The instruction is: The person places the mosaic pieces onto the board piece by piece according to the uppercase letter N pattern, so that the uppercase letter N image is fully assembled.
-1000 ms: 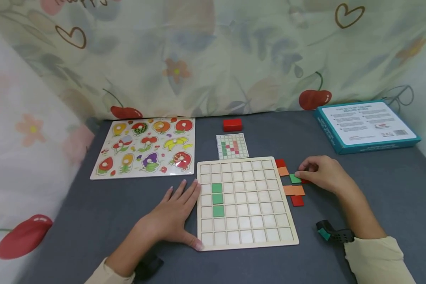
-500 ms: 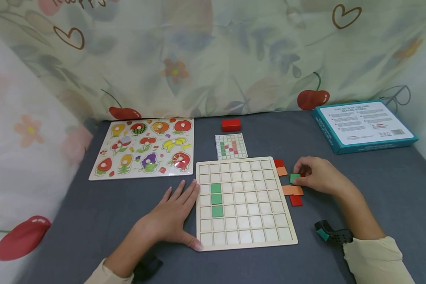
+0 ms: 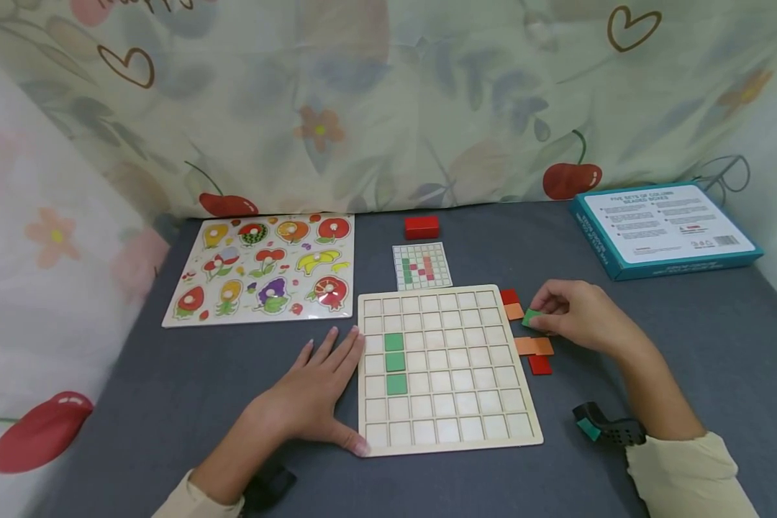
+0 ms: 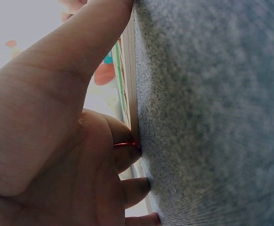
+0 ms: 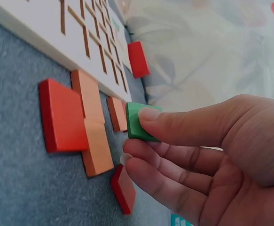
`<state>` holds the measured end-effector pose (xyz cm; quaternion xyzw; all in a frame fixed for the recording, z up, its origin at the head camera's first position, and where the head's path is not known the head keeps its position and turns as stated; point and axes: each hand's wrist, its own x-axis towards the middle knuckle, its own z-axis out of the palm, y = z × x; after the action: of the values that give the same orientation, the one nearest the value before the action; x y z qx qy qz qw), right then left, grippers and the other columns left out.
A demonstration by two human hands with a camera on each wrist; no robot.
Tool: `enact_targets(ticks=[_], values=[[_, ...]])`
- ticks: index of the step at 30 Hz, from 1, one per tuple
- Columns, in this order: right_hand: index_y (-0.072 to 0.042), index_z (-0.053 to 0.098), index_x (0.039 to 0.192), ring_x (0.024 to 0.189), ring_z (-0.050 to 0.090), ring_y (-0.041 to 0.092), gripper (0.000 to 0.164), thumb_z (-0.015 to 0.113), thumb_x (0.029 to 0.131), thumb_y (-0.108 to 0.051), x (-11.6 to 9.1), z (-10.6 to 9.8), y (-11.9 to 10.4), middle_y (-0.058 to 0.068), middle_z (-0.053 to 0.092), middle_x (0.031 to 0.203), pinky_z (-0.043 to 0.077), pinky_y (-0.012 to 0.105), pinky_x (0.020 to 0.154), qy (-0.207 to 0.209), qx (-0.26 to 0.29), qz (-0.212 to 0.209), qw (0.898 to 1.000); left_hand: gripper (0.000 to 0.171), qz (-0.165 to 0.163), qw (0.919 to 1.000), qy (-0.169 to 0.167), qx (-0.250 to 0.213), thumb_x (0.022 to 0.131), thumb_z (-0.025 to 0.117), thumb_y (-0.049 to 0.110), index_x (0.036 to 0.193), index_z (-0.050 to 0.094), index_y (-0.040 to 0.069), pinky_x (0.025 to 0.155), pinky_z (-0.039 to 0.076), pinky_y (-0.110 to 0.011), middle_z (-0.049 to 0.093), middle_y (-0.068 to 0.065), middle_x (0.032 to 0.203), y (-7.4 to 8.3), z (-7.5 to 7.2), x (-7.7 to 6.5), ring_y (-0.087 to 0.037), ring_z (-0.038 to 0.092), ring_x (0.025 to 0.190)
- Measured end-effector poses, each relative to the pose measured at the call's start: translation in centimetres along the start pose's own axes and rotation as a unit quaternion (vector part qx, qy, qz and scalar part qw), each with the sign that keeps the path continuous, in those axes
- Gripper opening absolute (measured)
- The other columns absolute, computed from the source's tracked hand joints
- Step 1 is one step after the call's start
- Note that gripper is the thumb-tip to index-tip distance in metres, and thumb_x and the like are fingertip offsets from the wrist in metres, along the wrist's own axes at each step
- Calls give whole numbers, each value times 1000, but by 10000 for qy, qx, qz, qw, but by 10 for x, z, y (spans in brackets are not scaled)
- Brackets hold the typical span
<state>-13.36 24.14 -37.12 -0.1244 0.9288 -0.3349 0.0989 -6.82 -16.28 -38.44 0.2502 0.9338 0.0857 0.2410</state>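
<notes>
My right hand [image 3: 576, 313] pinches a green square tile [image 5: 136, 125] between thumb and fingers, just beyond the right edge of the wooden grid board [image 3: 450, 446]. Loose red tiles [image 5: 64, 117] and orange tiles [image 5: 93, 146] lie below it on the cloth in the right wrist view. With fingers spread, my left hand [image 3: 307, 399] rests along the board's left edge, thumb at the near corner and fingertips at the side. Three green tiles [image 3: 396, 362] sit one above another in the board's second column; the other cells hold no tile.
Behind the board lies a small pattern card [image 3: 422, 277] with coloured squares, and beyond it a red block [image 3: 421, 228]. A fruit puzzle board [image 3: 285, 288] is at the back left. At the back right is a teal box [image 3: 673, 226], near the patterned curtain [image 3: 395, 108].
The right hand has taken the green tile into a pinch and lifted it off the cloth, tilting it slightly toward the board. The left hand has stayed in place.
</notes>
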Motion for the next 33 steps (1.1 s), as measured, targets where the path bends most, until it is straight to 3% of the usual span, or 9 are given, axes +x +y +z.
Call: enact_targets(ticks=[14, 33], values=[[-5, 72, 95, 73, 64, 19, 7, 76, 89, -7, -3, 13, -29, 2, 67, 85, 54, 29, 63, -219, 467, -240, 9984, 143, 11, 10000, 5, 17, 58, 70, 86, 162, 6, 12, 116, 2, -61, 0, -4, 168, 1, 0, 0, -33, -6, 152], [-13, 72, 86, 61, 58, 10, 13, 74, 88, -1, -7, 72, -77, -4, 63, 71, 47, 28, 59, -904, 711, -1026, 9881, 142, 72, 10000, 16, 10, 60, 71, 85, 162, 6, 11, 116, 3, -62, 1, -5, 168, 1, -2, -1, -33, -6, 152]])
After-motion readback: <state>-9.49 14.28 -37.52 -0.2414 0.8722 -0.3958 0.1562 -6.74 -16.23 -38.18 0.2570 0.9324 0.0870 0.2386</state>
